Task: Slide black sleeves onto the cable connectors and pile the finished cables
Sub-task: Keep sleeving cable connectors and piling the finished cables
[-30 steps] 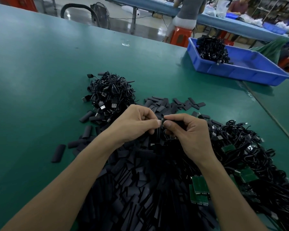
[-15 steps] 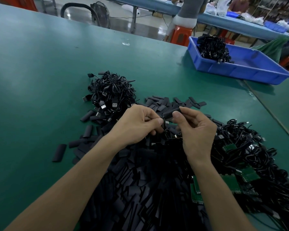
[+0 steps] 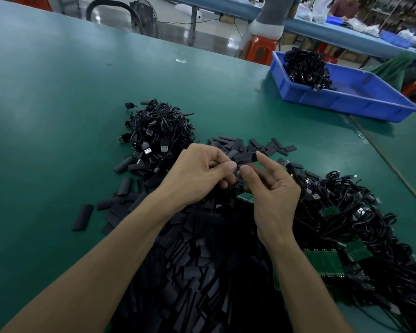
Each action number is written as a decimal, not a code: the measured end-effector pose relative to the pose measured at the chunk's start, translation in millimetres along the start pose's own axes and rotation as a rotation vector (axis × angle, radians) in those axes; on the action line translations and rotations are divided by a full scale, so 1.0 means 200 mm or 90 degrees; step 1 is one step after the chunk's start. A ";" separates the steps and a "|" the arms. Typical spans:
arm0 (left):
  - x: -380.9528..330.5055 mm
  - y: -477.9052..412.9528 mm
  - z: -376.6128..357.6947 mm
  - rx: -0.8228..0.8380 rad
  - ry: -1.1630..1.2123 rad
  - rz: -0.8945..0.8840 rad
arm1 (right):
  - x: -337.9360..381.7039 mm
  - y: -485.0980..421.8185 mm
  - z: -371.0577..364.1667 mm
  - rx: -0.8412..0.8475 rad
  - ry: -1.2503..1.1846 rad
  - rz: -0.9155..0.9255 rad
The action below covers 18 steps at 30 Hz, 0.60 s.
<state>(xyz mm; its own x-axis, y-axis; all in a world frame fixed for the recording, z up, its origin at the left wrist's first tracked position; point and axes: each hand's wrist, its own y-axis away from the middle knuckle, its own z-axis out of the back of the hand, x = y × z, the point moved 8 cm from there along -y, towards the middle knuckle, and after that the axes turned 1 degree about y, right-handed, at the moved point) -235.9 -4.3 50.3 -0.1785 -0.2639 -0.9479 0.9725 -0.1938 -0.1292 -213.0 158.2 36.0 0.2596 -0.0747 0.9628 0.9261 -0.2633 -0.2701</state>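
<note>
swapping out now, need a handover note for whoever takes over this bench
Left grip pinches a black sleeve; right grip is at its other end, hold unclear.
Loose sleeves heaped in front, cables with green boards on the right, cable pile at far left.
Done: that pile, apparently. Left: seat this sleeve, then work through the right-hand tangle.

I'm in a factory assembly hall: long green worktable [image 3: 58,97], blue parts bin [image 3: 360,102] of cables, another worker [image 3: 271,18] on an orange stool [image 3: 259,49] at the next bench
</note>
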 end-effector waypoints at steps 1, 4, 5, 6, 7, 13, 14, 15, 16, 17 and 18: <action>0.00 0.00 -0.01 0.002 -0.004 -0.005 | 0.00 0.00 -0.01 0.007 -0.005 -0.002; 0.00 0.01 -0.01 -0.011 -0.018 -0.009 | 0.02 -0.03 -0.02 0.008 -0.019 -0.018; 0.00 0.00 -0.01 -0.019 -0.019 -0.008 | 0.03 -0.05 -0.03 0.008 -0.010 -0.021; 0.01 0.00 0.00 -0.022 -0.019 -0.006 | 0.04 -0.06 -0.03 0.007 -0.005 -0.025; 0.01 0.00 0.00 -0.017 -0.016 -0.002 | 0.06 -0.08 -0.03 0.001 -0.011 -0.030; 0.03 0.01 -0.03 0.099 -0.122 0.000 | 0.10 -0.17 0.03 -0.057 -0.122 -0.075; 0.01 0.00 -0.01 0.075 -0.147 -0.017 | 0.11 -0.18 0.03 -0.047 -0.111 -0.073; -0.01 0.00 0.01 0.039 -0.161 -0.036 | 0.12 -0.20 0.02 -0.027 -0.090 -0.065; -0.03 -0.01 0.04 -0.002 -0.163 -0.051 | 0.14 -0.20 0.01 0.004 -0.060 -0.054; -0.06 -0.02 0.07 -0.042 -0.155 -0.065 | 0.15 -0.21 0.00 0.045 -0.020 -0.041; -0.08 -0.02 0.11 -0.080 -0.144 -0.077 | 0.16 -0.21 -0.01 0.096 0.032 -0.030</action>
<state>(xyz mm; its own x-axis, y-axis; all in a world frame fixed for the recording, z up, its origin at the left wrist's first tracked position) -240.1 -19.1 72.4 -0.3094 -0.4523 -0.8365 0.9506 -0.1223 -0.2854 -244.9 165.0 77.6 0.2038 -0.1149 0.9723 0.9687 -0.1203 -0.2173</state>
